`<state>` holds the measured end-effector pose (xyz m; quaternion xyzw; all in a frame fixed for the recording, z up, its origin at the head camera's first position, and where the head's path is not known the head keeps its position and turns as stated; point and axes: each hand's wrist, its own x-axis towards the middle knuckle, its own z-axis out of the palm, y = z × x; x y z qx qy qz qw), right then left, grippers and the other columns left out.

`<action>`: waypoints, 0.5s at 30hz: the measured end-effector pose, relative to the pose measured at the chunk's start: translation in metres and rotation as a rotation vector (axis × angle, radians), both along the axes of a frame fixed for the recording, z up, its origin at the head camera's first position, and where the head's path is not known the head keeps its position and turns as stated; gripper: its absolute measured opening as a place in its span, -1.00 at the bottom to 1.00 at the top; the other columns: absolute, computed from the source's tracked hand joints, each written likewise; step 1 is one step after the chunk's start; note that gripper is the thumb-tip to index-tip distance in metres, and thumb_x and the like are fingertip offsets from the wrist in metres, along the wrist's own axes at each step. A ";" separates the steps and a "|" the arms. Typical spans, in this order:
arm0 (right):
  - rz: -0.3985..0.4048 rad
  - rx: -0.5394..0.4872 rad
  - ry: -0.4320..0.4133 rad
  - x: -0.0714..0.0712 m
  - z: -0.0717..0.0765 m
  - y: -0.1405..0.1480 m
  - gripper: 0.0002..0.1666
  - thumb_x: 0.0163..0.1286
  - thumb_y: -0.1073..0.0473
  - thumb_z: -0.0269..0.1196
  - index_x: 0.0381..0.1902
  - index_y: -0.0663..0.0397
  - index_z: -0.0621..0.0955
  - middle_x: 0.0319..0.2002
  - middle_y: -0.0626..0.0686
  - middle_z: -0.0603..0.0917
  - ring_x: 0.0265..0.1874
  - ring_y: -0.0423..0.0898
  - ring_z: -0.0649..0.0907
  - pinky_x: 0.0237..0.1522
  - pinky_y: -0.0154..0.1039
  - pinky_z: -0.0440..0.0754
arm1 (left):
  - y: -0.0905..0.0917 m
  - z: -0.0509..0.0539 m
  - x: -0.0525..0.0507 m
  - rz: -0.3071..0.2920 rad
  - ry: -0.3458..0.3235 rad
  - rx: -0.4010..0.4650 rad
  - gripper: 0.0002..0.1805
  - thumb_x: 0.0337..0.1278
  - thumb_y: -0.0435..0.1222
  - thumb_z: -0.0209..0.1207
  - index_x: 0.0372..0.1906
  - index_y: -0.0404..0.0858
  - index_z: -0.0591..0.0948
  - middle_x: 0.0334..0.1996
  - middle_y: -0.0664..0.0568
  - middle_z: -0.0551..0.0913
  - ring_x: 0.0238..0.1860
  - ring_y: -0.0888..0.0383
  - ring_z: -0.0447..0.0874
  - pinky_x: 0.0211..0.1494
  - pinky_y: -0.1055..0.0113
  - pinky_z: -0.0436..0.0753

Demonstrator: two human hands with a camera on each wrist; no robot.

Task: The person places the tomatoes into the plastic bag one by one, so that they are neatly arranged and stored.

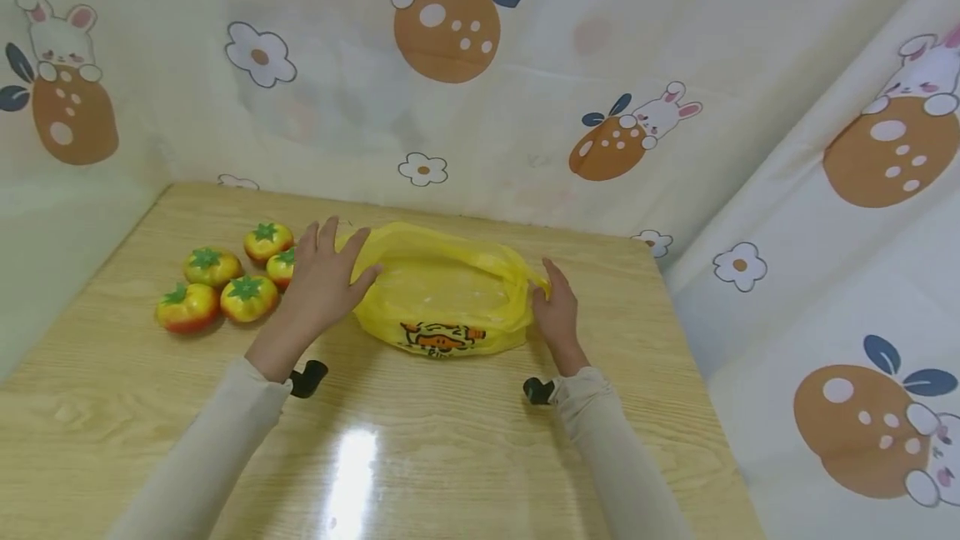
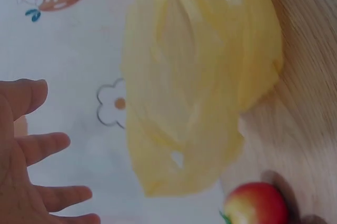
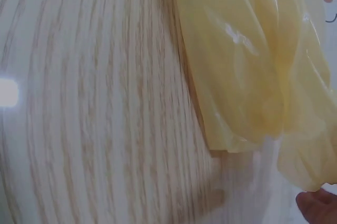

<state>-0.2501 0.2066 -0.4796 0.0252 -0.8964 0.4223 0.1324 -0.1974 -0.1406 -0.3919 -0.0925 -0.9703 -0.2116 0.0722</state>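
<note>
Pale fabric [image 1: 337,144] printed with rabbits [image 1: 63,42] and flowers [image 1: 259,56] hangs far, left and right of a wood-grain table [image 1: 465,457] with white glare [image 1: 351,473] near.

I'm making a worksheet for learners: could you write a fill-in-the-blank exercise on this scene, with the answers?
1. The plastic bag on the wooden table is ____ in colour.
2. The hand that pinches the bag's edge is the person's ____ hand.
3. The other hand, its fingers spread, holds ____.
4. In the head view, the red-and-yellow fruits have leafy ____ tops.

Missing words: yellow; right; nothing; green.
</note>
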 end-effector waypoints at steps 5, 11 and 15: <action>-0.019 -0.108 -0.029 0.000 0.000 -0.002 -0.36 0.42 0.44 -0.06 0.45 0.16 0.30 0.44 0.20 0.33 0.26 0.17 0.44 0.41 0.06 0.28 | -0.020 -0.005 0.000 0.035 -0.018 0.026 -0.33 0.43 -0.03 0.03 0.47 -0.28 0.24 0.45 -0.51 -0.05 0.45 -0.55 -0.23 0.43 -0.39 -0.12; -0.014 -0.128 -0.027 -0.002 -0.001 -0.004 -0.36 0.42 0.48 -0.13 0.45 0.17 0.31 0.43 0.18 0.35 0.16 0.22 0.50 0.38 0.03 0.31 | -0.048 -0.009 0.003 0.075 -0.018 0.065 -0.34 0.43 -0.05 0.05 0.44 -0.34 0.25 0.41 -0.59 -0.02 0.39 -0.63 -0.18 0.34 -0.50 -0.10; -0.027 -0.107 -0.009 -0.002 0.000 -0.004 -0.37 0.42 0.51 -0.14 0.43 0.23 0.34 0.41 0.21 0.37 0.41 0.15 0.34 0.43 0.06 0.26 | -0.069 -0.015 0.009 0.107 -0.057 0.076 -0.34 0.44 -0.04 0.02 0.43 -0.35 0.24 0.40 -0.62 -0.05 0.38 -0.64 -0.22 0.31 -0.53 -0.11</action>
